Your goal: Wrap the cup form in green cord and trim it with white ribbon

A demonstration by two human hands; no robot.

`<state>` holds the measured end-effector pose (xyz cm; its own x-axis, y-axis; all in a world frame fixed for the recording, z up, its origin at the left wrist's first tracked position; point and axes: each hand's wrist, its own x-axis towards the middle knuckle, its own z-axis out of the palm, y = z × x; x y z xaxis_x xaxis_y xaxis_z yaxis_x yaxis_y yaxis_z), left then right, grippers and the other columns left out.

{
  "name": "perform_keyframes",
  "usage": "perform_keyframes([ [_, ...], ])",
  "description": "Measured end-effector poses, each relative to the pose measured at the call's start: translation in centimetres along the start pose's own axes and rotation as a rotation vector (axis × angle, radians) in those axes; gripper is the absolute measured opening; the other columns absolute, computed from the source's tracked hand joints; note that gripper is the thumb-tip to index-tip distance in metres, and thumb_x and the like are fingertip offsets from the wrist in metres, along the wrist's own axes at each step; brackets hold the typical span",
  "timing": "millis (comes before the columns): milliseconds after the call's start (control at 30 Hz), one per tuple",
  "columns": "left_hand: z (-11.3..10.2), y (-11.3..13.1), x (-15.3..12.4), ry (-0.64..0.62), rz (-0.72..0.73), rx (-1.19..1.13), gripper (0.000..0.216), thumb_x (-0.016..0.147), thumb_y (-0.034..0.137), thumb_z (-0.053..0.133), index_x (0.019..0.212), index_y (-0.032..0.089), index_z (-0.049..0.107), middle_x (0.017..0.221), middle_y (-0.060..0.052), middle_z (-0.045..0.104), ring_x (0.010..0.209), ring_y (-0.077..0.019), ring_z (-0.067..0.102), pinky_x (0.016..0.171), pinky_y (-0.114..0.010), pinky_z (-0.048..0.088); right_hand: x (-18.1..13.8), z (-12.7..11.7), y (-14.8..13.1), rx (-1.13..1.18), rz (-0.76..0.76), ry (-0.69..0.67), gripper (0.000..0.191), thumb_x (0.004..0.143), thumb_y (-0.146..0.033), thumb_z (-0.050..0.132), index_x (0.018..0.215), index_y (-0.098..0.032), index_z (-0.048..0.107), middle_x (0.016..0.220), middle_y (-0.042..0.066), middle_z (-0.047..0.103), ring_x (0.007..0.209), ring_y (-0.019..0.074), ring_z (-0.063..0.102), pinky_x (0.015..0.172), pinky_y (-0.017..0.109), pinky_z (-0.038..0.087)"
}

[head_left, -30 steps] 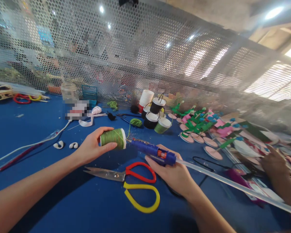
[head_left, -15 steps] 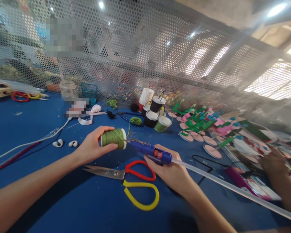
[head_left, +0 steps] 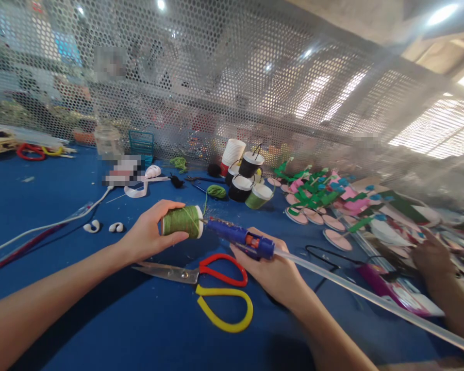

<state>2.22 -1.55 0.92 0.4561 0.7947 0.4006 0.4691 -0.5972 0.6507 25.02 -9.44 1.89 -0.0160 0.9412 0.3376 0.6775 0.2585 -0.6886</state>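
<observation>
My left hand [head_left: 149, 232] is wrapped round a small paper cup wound with green yarn [head_left: 181, 222], lying on its side with its white rim to the right. A strand runs from it back to a coil of green yarn [head_left: 216, 191]. In my right hand [head_left: 272, 275] is a blue hot glue gun [head_left: 239, 238], a long clear glue stick [head_left: 355, 289] sticking out of its rear. The gun's nozzle is at the cup's rim; whether it touches I cannot tell. Below both hands lie scissors [head_left: 225, 308] with one red and one yellow handle.
Behind stand a stack of white cups [head_left: 234, 152] and several yarn-wrapped cups [head_left: 241, 188]. Green and pink paper pieces on round bases [head_left: 313, 198] fill the right, near another person's hand [head_left: 435, 257] and a purple box [head_left: 390, 291]. White earphones [head_left: 116, 227] lie left. A perforated metal screen [head_left: 201, 77] closes the back.
The yarn-wrapped cup has shifted very slightly right, and its rim is a little closer to the glue gun's nozzle. Both hands keep their hold.
</observation>
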Motion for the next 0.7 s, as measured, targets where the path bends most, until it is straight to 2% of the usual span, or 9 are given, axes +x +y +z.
perform_keyframes([
  [233, -0.2, -0.1, 0.2, -0.013, -0.166, -0.106, 0.051, 0.070, 0.043, 0.062, 0.111, 0.015, 0.050, 0.105, -0.008, 0.059, 0.094, -0.0240, 0.057, 0.082, -0.038, 0.047, -0.1, -0.2, -0.8, 0.013, -0.008, -0.018, 0.018, 0.075, -0.025, 0.055, 0.059, -0.019, 0.050, 0.052, -0.004, 0.048, 0.049, 0.0096, 0.042, 0.048, 0.020, 0.037],
  [367, -0.2, -0.1, 0.2, -0.029, -0.190, -0.133, 0.051, 0.070, 0.044, 0.062, 0.111, 0.015, 0.050, 0.104, -0.008, 0.059, 0.092, -0.0236, 0.058, 0.080, -0.037, 0.047, -0.1, -0.1, -0.6, 0.002, -0.011, -0.008, 0.017, 0.074, -0.027, 0.055, 0.059, -0.019, 0.052, 0.052, -0.003, 0.051, 0.049, 0.0105, 0.045, 0.049, 0.021, 0.039],
  [567, -0.1, -0.1, 0.0, -0.014, -0.024, -0.023, 0.045, 0.071, 0.039, 0.062, 0.109, 0.017, 0.050, 0.106, -0.008, 0.058, 0.097, -0.0227, 0.056, 0.086, -0.038, 0.045, -0.2, 0.1, 0.5, -0.022, -0.021, 0.035, 0.013, 0.074, -0.030, 0.054, 0.064, -0.022, 0.056, 0.055, -0.001, 0.055, 0.053, 0.0143, 0.051, 0.052, 0.024, 0.043],
  [700, 0.0, -0.5, -0.1, -0.022, 0.133, 0.044, 0.042, 0.074, 0.036, 0.061, 0.109, 0.018, 0.048, 0.108, -0.009, 0.056, 0.101, -0.0224, 0.055, 0.088, -0.038, 0.045, 0.0, -0.1, 0.0, -0.028, -0.021, 0.029, 0.014, 0.074, -0.028, 0.052, 0.062, -0.022, 0.057, 0.053, 0.000, 0.054, 0.051, 0.0147, 0.051, 0.051, 0.025, 0.041],
])
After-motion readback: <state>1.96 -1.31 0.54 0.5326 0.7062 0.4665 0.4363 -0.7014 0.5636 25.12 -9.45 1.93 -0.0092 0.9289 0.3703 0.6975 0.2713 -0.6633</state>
